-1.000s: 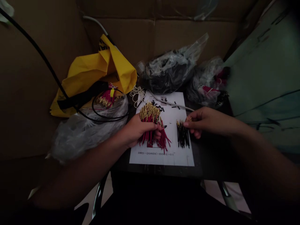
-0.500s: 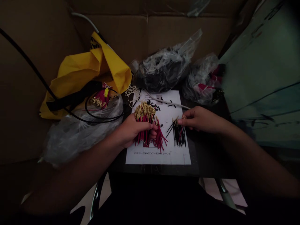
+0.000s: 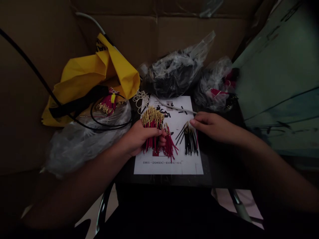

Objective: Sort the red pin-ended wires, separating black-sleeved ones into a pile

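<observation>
gripping a bundle of red, gold-tipped leads (image 3: 153, 119) in the fingers of the left hand (image 3: 141, 134), over a white sheet (image 3: 189, 167) on the worktop (image 3: 221, 172). with bent fingers on the right hand (image 3: 211, 124), just beside the gold tips of black leads (image 3: 190, 142) on the sheet; cannot tell whether pinching any.

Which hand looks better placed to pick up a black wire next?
Probably the right hand: it is beside the black wires on the paper, while the left hand is holding the gold-tipped wire bundle. Whether the right hand holds anything is unclear.
</observation>
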### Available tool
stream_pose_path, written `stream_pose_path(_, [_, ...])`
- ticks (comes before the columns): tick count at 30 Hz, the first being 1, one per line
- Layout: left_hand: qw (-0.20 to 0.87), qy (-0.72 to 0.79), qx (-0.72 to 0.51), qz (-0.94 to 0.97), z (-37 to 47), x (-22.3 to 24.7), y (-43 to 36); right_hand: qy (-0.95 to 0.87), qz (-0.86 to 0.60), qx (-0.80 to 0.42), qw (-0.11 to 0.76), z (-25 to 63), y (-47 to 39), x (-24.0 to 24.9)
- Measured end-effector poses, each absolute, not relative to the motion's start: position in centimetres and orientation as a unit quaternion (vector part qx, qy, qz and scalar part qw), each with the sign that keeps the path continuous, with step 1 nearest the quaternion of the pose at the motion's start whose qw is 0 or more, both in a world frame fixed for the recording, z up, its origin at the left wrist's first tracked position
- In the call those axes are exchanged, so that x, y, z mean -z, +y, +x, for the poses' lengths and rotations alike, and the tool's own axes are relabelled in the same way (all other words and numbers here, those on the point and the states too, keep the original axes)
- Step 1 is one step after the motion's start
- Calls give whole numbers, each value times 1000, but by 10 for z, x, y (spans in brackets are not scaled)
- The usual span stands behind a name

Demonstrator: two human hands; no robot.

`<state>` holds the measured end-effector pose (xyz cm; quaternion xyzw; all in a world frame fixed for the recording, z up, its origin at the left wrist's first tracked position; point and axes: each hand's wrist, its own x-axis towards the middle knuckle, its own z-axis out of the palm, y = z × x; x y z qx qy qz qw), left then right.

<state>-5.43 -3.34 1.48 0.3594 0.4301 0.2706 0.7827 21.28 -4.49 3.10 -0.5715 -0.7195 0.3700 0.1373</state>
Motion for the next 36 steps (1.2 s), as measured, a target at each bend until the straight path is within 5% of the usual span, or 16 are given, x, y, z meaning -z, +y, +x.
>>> stream_pose_path(10, [772,435,-317,339,-60,-19,-24,-722,-547,-413,92,143,-27,-31])
stream_pose_path(17, [776,438,-321,321,-63,-15,-21,-802,-527,-241,143,155,-30,-36])
stream_pose_path(21, [781,429,-320,322,-63,-12,-22,-889,-420,-150,104,185,-34,-35])
stream_pose_path(29, [791,422,-308,318,-59,-15,-31,-917,-378,-89,86,206,-49,-13])
stream_pose_path(36, [836,380,-255,303,-47,-15,-42,-811,-468,-213,281,188,-64,-26])
